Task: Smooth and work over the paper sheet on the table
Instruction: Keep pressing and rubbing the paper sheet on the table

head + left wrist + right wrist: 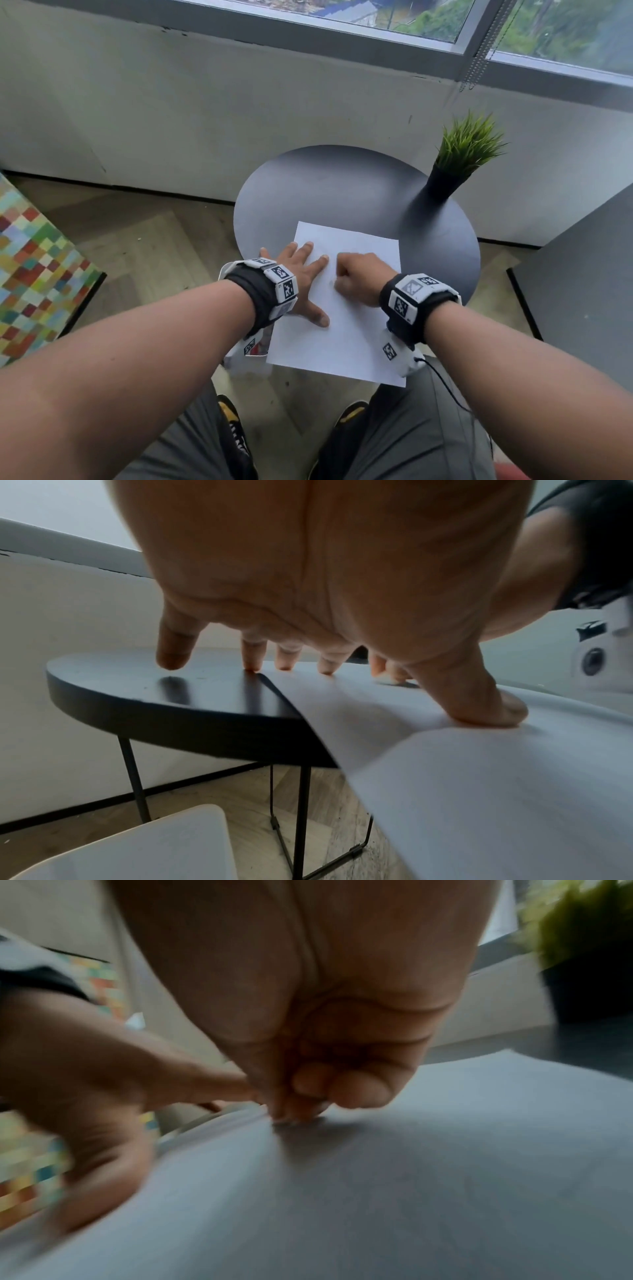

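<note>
Round dark table by window, paper sheet, potted plant

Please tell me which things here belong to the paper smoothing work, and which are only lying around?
Belong to the job: paper sheet, round table, left hand pressing flat, right hand with curled fingers on the sheet.

Just lying about: potted plant, colourful checkered cushion.

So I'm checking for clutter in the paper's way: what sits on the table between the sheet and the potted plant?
Nothing: in the head view only bare dark table lies between the paper sheet and the potted plant.
</note>
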